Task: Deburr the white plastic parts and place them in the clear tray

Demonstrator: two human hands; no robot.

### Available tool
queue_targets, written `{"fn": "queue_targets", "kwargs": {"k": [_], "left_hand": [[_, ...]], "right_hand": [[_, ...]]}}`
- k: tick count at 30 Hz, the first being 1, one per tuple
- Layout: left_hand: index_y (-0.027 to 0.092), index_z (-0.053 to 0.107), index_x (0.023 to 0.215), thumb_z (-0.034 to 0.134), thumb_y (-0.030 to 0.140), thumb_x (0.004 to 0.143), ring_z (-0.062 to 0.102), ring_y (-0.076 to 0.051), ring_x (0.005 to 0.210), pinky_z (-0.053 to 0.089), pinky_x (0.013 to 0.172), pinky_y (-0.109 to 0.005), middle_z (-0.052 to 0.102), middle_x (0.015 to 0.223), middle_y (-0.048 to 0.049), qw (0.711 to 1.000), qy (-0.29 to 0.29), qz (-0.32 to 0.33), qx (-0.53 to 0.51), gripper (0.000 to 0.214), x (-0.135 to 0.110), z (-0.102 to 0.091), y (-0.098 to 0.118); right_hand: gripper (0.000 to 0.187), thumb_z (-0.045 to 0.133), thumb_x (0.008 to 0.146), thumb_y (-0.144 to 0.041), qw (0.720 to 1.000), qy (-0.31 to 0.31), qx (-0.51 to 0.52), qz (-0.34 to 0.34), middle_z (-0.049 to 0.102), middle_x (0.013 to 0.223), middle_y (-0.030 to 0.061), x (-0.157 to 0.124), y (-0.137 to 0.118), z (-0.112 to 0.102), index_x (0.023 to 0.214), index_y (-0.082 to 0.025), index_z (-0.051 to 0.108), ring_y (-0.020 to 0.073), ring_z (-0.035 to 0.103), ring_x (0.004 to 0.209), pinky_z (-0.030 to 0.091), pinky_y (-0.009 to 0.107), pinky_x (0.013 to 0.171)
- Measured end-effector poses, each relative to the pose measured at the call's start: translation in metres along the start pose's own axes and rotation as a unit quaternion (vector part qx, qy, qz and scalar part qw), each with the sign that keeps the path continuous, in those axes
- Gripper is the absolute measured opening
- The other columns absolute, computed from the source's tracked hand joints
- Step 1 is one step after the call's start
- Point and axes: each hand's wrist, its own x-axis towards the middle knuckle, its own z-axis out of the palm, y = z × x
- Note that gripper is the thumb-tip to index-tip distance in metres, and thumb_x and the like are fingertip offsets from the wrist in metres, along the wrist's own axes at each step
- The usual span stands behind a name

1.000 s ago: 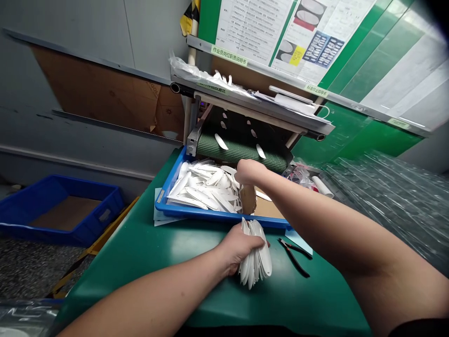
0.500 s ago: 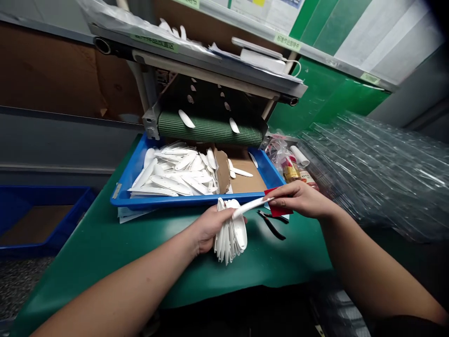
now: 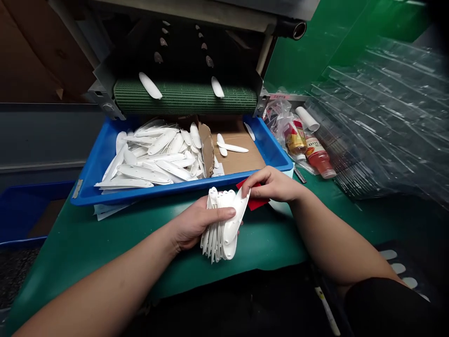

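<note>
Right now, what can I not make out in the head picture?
All in the head view:
Left hand: fingers mostly hidden behind the stack.
Red sheet: partly covered by the right hand.
Pile in tray: lower layers hidden by upper ones.
Bin: cut off by left edge.
Belt: far end too dark.

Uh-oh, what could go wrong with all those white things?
The stack in the left hand is thick, so some pieces might slip out.

The front piece slants across the stack, with fingers of the right hand at its upper tip. It could slide off if the grip loosens.

Two pieces lie near the end of the belt, above the tray. They could drop and maybe get scratched.
</note>
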Motion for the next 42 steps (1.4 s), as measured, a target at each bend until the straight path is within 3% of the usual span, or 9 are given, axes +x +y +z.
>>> {"fn": "queue_targets", "kwargs": {"k": [3, 7, 11, 15, 18, 22, 31, 35, 42], "left_hand": [[0.014, 0.073, 0.103, 0.092, 0.037, 0.074, 0.074, -0.026, 0.072, 0.063, 0.064, -0.034, 0.076, 0.086, -0.0134, 1.0, 0.021, 0.016, -0.013, 0.042, 0.002, -0.002, 0.0], [0.016, 0.07, 0.113, 0.09, 0.044, 0.078, 0.075, -0.025, 0.076, 0.063, 0.065, -0.032, 0.076, 0.089, -0.011, 0.988, 0.102, 0.092, -0.076, 0.049, 0.001, 0.001, 0.001], [0.019, 0.066, 0.124, 0.088, 0.047, 0.082, 0.075, -0.025, 0.081, 0.064, 0.07, -0.033, 0.076, 0.094, -0.0079, 0.954, 0.201, 0.202, -0.095, 0.055, -0.002, 0.005, 0.001], [0.018, 0.067, 0.121, 0.088, 0.039, 0.083, 0.073, -0.025, 0.106, 0.059, 0.097, -0.035, 0.077, 0.108, -0.0082, 0.913, 0.272, 0.3, -0.056, 0.049, 0.0, 0.005, -0.003], [0.02, 0.067, 0.127, 0.088, 0.032, 0.083, 0.068, -0.025, 0.121, 0.055, 0.105, -0.034, 0.074, 0.123, -0.0072, 0.897, 0.282, 0.337, -0.044, 0.05, 0.003, 0.004, -0.006], [0.023, 0.061, 0.14, 0.088, 0.028, 0.082, 0.068, -0.025, 0.122, 0.057, 0.102, -0.033, 0.072, 0.131, -0.0071, 0.892, 0.284, 0.347, -0.059, 0.064, 0.004, 0.005, -0.005], [0.02, 0.068, 0.137, 0.09, 0.032, 0.08, 0.071, -0.027, 0.114, 0.058, 0.101, -0.037, 0.076, 0.124, -0.0094, 0.914, 0.255, 0.312, -0.047, 0.062, -0.001, 0.005, -0.003], [0.019, 0.07, 0.132, 0.088, 0.032, 0.083, 0.07, -0.028, 0.117, 0.058, 0.103, -0.039, 0.074, 0.127, -0.0099, 0.918, 0.244, 0.312, -0.018, 0.054, -0.002, 0.004, -0.002], [0.017, 0.072, 0.119, 0.087, 0.035, 0.082, 0.069, -0.031, 0.118, 0.055, 0.103, -0.039, 0.076, 0.122, -0.0101, 0.919, 0.254, 0.266, 0.144, 0.044, -0.005, 0.001, 0.002]], "right_hand": [[0.027, 0.085, 0.084, -0.045, 0.999, 0.042, 0.021, 0.003, 0.08, 0.093, 0.0084, -0.002, 0.006, 0.002, 0.091, -0.019, 0.085, 0.0202, 0.073, 0.086, 0.057, 0.029, 0.082], [0.018, 0.084, 0.085, -0.039, 0.98, 0.191, -0.04, -0.028, 0.081, 0.091, 0.0059, -0.015, 0.006, 0.003, 0.094, -0.024, 0.086, 0.0189, 0.073, 0.08, 0.056, 0.026, 0.071], [0.014, 0.079, 0.088, -0.033, 0.927, 0.342, -0.141, -0.058, 0.081, 0.092, 0.0054, -0.028, 0.0, 0.02, 0.097, -0.027, 0.086, 0.0226, 0.075, 0.079, 0.059, 0.031, 0.069], [0.021, 0.071, 0.093, -0.024, 0.858, 0.429, -0.261, -0.107, 0.081, 0.092, 0.0046, -0.034, -0.007, 0.06, 0.11, -0.028, 0.084, 0.0205, 0.072, 0.068, 0.056, 0.032, 0.061], [0.031, 0.067, 0.095, -0.016, 0.835, 0.374, -0.364, -0.176, 0.077, 0.08, 0.0038, -0.031, -0.007, 0.088, 0.122, -0.024, 0.079, 0.0177, 0.064, 0.056, 0.049, 0.034, 0.056], [0.044, 0.063, 0.095, -0.01, 0.82, 0.272, -0.426, -0.269, 0.067, 0.069, 0.0007, -0.025, 0.001, 0.107, 0.138, -0.017, 0.065, 0.0166, 0.056, 0.052, 0.04, 0.035, 0.053], [0.041, 0.061, 0.098, -0.01, 0.816, 0.218, -0.446, -0.297, 0.062, 0.069, -0.0014, -0.023, 0.005, 0.096, 0.139, -0.016, 0.06, 0.0161, 0.051, 0.055, 0.033, 0.034, 0.055], [0.043, 0.06, 0.1, -0.011, 0.838, 0.172, -0.43, -0.289, 0.063, 0.071, -0.0009, -0.024, 0.006, 0.087, 0.143, -0.016, 0.058, 0.016, 0.051, 0.058, 0.034, 0.033, 0.057], [0.039, 0.058, 0.104, -0.016, 0.884, 0.087, -0.392, -0.239, 0.068, 0.076, 0.0001, -0.027, 0.005, 0.075, 0.142, -0.024, 0.063, 0.0147, 0.059, 0.063, 0.04, 0.029, 0.059]]}}
